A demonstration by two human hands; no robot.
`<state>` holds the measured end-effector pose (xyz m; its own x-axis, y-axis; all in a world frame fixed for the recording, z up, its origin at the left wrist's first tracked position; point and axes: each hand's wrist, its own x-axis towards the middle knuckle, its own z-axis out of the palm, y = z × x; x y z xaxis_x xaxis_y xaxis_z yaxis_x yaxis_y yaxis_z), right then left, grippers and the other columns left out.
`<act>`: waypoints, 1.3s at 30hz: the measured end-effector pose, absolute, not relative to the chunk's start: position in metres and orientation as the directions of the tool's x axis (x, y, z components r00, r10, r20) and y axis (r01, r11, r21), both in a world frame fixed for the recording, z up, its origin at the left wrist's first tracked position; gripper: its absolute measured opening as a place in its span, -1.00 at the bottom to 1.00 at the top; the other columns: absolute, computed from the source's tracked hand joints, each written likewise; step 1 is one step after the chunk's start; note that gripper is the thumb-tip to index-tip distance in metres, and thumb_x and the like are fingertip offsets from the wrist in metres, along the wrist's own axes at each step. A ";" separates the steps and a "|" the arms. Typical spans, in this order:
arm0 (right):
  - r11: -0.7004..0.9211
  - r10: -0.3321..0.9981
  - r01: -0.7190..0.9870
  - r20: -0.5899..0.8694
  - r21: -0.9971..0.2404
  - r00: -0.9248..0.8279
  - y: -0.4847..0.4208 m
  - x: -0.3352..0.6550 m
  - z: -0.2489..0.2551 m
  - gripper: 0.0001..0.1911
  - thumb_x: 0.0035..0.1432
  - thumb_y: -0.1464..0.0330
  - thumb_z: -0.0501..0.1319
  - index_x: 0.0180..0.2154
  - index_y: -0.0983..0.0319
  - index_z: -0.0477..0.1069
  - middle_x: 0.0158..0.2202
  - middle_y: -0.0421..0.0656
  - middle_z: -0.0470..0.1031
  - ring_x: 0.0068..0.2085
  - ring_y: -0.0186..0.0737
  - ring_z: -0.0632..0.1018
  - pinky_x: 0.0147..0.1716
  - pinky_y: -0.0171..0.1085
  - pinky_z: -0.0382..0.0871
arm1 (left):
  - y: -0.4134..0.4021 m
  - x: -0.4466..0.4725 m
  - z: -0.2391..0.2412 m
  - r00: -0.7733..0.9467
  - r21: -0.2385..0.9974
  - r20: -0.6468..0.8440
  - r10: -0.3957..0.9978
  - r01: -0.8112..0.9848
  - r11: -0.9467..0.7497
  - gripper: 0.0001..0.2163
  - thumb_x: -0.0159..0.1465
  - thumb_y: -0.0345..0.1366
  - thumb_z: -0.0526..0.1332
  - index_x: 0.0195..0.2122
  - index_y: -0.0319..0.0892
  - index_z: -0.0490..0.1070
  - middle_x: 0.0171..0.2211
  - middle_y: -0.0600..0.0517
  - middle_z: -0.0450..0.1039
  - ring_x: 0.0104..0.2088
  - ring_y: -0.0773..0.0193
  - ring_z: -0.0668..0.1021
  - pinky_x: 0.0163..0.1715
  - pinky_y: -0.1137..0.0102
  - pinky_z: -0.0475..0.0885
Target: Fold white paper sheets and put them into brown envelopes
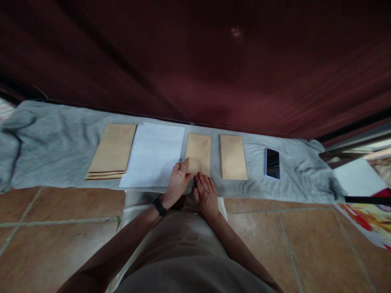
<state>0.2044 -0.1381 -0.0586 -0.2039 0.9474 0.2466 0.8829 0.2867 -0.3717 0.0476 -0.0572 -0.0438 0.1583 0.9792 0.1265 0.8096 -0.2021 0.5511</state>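
Note:
A brown paper envelope [198, 148] with a small red print at its upper right lies flat in front of me. My left hand [179, 179], a dark watch on its wrist, rests at the envelope's lower left edge, thumb and forefinger apart. Across the envelope's bottom end lie the fingers of my right hand [206, 193], stretched out and close together. White paper sheets [155, 146] lie just left of it, partly behind my left hand. Farther left is a stack of brown envelopes [113, 148]. To the right sits another brown envelope or small pile [233, 156].
A phone [272, 163] with a dark screen lies at the right on the grey cloth [61, 142] covering the narrow bench. A dark red panel [195, 61] rises behind it. Tiled floor [259, 240] shows below. Printed colourful packaging [369, 219] stands at far right.

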 end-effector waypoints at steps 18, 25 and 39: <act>0.293 0.945 0.868 0.258 -0.400 -0.200 -0.138 0.206 -0.060 -0.47 0.43 0.36 0.04 0.37 0.28 0.20 0.38 -0.02 0.29 0.37 -0.06 0.30 0.37 0.01 0.16 | -0.041 0.044 -0.035 0.079 0.844 -0.487 0.870 0.299 0.446 -0.78 0.10 -0.28 0.42 -0.32 -0.14 0.39 -0.67 0.20 0.38 -0.70 0.34 0.43 -0.65 0.49 0.26; 0.301 0.934 0.844 0.317 -0.444 -0.167 -0.130 0.208 -0.059 -0.49 0.39 0.45 0.04 0.34 0.25 0.26 0.32 0.00 0.37 0.32 -0.06 0.37 0.32 0.02 0.24 | -0.038 0.040 -0.024 0.253 0.868 -0.497 0.830 0.139 0.477 -0.69 -0.01 -0.18 0.48 -0.39 -0.21 0.41 -0.68 0.14 0.40 -0.71 0.40 0.41 -0.69 0.51 0.24; 0.243 0.916 0.884 0.394 -0.398 -0.075 -0.108 0.216 -0.037 -0.56 0.41 0.46 0.05 0.21 0.08 0.47 0.02 -0.06 0.54 0.04 -0.12 0.52 0.09 -0.19 0.40 | -0.055 0.048 0.006 0.337 0.886 -0.373 0.865 -0.147 0.439 -0.55 0.15 0.09 0.39 -0.22 -0.22 0.45 -0.45 0.01 0.57 -0.51 0.34 0.56 -0.53 0.48 0.39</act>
